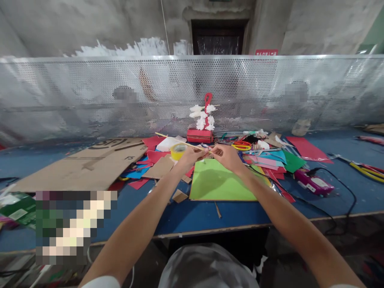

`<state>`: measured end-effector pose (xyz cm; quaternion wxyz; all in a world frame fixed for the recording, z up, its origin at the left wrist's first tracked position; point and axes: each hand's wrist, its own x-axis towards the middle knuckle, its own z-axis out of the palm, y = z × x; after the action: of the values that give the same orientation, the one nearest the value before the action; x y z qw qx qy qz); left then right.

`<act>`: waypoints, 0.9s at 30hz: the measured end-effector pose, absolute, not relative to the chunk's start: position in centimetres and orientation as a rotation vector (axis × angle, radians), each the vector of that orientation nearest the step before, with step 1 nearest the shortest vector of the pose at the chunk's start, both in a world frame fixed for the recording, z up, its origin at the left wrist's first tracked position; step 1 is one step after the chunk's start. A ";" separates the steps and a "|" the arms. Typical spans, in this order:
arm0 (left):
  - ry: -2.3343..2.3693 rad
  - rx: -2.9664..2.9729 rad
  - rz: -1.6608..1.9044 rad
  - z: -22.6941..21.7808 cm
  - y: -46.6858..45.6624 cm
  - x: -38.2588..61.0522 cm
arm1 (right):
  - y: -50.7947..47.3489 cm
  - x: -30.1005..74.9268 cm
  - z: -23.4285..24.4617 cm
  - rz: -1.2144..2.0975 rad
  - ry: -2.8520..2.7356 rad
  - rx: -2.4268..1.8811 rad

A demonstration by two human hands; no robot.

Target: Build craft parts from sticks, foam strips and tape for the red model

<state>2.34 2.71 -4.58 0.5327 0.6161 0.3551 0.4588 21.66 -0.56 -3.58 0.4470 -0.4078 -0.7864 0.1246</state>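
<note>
My left hand and my right hand are close together above the far edge of a lime-green sheet. Both pinch a thin, pale wooden stick, whose long end points up to the left. Its right end is hidden at my right fingers. Just left of my left hand lies a roll of yellow tape. Behind the hands stands a red paper piece with a box-like base, a looped upright strip and white fluffy clusters on it.
A large cardboard sheet covers the left side. Coloured paper scraps lie right of my hands, beside yellow-handled scissors. Further right are a purple device with a black cord and yellow-handled pliers. A perforated metal screen borders the back.
</note>
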 end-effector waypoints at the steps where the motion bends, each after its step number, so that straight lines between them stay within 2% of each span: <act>1: 0.837 1.463 1.100 -4.6 2.8 2.2 | -0.4 21.9 -3.6 0.322 -1.962 -1.008; 5: 0.823 1.404 1.166 -4.3 3.4 1.0 | 0.3 23.6 -3.3 0.386 -2.076 -1.058; 12: 0.813 1.163 1.347 -2.8 3.4 0.0 | 0.2 25.7 -1.8 0.282 -1.969 -1.075; 20: 0.977 1.322 1.372 -3.2 4.0 -0.1 | 0.1 25.5 -1.8 0.025 -1.973 -1.058; 27: 0.840 1.309 1.352 -3.4 4.1 -0.1 | 0.2 25.6 -1.8 0.036 -1.962 -1.040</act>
<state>-0.09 4.13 -3.42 0.5145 0.5445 0.3496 0.5626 25.59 0.20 -1.84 0.4441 -0.4196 -0.7915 0.0147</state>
